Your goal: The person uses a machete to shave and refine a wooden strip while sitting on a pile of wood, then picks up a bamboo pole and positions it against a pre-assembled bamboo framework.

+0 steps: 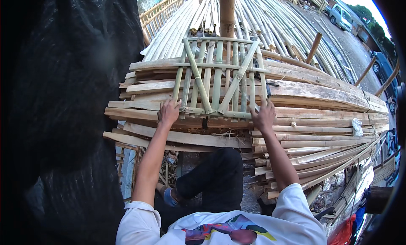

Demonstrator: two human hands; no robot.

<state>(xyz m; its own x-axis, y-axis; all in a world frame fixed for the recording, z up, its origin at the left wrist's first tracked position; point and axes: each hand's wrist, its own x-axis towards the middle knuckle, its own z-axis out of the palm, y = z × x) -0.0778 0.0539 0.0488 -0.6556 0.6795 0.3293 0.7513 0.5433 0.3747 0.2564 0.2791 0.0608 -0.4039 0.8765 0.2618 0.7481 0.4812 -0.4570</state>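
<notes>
A bamboo slat panel [218, 81] lies in front of me on a stack of split wooden planks [304, 86]. Upright green and tan strips run between its crosspieces, and two slanting braces cross over them. My left hand [169, 112] is closed round the panel's near left corner. At the near right corner, my right hand [264, 115] grips the end of the outer strip, fingers wrapped over it. The undersides of both grips are hidden. A dark strap-like piece [205, 123] hangs below the panel's near edge.
Long bamboo poles [270, 21] spread out beyond the stack, behind an upright post [227, 14]. Bundled bamboo strips [313, 143] lie to my right. A black plastic sheet [76, 97] hangs at the left. Vehicles [341, 17] stand at the far right. My bent leg [215, 173] is below the planks.
</notes>
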